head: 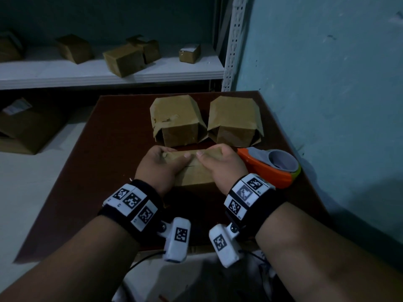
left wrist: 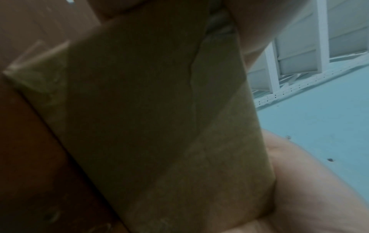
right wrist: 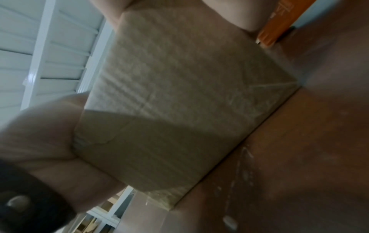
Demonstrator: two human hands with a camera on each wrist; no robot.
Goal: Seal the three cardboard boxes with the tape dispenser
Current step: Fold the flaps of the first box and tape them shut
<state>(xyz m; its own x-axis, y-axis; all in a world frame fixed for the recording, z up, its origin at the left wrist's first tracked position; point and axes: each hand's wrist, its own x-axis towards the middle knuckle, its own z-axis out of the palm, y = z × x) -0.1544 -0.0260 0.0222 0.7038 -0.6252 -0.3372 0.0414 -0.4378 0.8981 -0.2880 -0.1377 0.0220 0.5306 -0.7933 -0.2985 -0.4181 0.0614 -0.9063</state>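
— How far along was the sealing?
— Both hands, left hand (head: pixel 160 163) and right hand (head: pixel 220 164), gripped the near cardboard box (head: pixel 195 174), flaps pressed shut. The tape dispenser (head: pixel 271 167) lay untouched beside it.
— The rest?
— Two rear boxes (head: pixel 177 120) apparently awaited tape.

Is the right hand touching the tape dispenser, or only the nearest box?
Cannot tell. In the head view the right hand grips the nearest box, and the tape dispenser sits right against its outer edge; no gap or contact shows plainly.
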